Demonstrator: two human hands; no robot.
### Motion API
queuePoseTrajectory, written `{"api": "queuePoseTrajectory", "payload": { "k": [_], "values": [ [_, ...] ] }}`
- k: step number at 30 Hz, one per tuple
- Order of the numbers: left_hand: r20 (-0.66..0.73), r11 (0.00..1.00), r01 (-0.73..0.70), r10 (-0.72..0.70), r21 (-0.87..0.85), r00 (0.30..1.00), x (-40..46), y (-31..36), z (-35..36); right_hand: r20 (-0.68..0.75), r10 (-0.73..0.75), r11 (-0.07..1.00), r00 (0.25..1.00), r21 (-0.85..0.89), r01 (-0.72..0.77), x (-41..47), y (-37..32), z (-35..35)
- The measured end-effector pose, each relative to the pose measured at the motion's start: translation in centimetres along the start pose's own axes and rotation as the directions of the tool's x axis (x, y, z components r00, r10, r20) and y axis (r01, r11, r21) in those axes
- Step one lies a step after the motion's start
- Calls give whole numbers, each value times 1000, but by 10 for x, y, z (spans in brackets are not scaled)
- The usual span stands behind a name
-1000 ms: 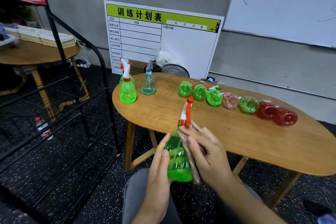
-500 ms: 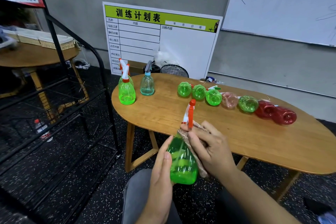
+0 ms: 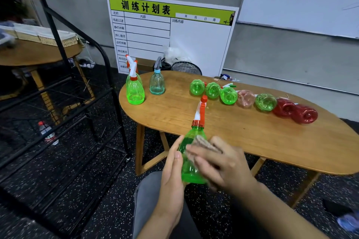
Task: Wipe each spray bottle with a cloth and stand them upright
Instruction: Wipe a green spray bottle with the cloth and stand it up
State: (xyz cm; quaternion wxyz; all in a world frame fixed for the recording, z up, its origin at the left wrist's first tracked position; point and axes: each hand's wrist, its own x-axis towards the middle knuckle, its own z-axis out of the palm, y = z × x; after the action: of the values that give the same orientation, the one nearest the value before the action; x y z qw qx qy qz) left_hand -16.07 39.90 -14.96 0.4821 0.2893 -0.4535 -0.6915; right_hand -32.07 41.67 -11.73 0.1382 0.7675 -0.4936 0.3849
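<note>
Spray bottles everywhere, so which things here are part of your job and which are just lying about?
Part of the job:
held green bottle
cloth
left hand
right hand
upright bottles
row of lying bottles
table

Just lying about:
planning board
whiteboard
black rack
water bottle on the floor

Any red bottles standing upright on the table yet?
No. Both red bottles lie on their sides at the right end of the row on the table.
</note>
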Motion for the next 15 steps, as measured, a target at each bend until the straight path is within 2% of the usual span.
{"api": "queuePoseTrajectory", "payload": {
  "k": [3,6,9,12,15],
  "values": [
    [-6,999,-7,7,33,1000,-1,-3,2,-78,260,963,962,98,-252,16,12,-1],
    [-2,1000,-5,5,8,1000,0,-4,1,-98,317,943,943,138,-302,14,8,2],
    [-7,999,4,-4,-35,1000,2,-5,0,-73,231,963,970,158,-218,2,-7,5],
    [-6,997,11,-12,-78,1000,1,-5,-1,6,24,997,1000,71,-24,-18,-21,5],
    [-1,995,8,-8,-95,1000,1,-4,-1,68,-165,985,984,-30,168,-29,-24,3]
  ]
}}
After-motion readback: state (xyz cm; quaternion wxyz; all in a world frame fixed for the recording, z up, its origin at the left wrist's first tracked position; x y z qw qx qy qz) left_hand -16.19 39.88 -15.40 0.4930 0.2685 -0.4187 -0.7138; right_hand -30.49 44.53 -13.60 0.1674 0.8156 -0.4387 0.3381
